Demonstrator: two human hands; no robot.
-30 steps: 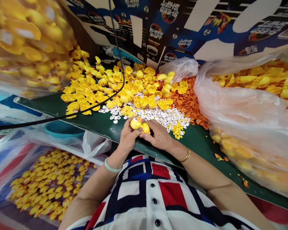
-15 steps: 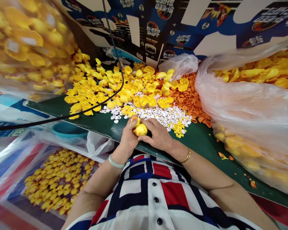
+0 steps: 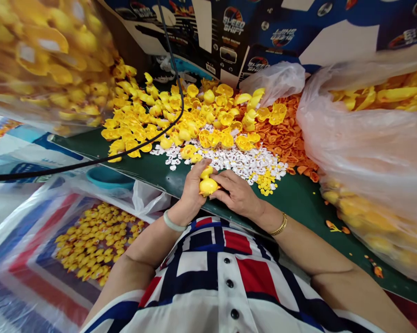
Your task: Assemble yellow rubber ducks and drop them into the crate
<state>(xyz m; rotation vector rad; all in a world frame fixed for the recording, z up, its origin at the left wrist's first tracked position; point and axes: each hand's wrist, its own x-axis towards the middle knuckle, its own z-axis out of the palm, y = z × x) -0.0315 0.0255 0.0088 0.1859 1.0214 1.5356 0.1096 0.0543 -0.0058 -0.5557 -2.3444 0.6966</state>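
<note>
- Green surface runs across my view, with a printed cardboard box behind it and a black cable arching over the parts.
- Left hand, wearing a pale green bangle, cradles a small yellow rubber duck from the near side.
- Right hand, wearing a gold bracelet, presses its fingers against the duck from the other side. I confirm both hands are together and closed on it, just above the surface edge.
- Directly ahead of the hands lie white pieces with dark marks, too small for me to identify.
- Beyond them I record a heap of yellow duck shells and orange bills.
- To the right, a plastic bag holds yellow and orange parts.
- Lower left, yellow ducks lie on a plastic sheet, near a teal bowl.
</note>
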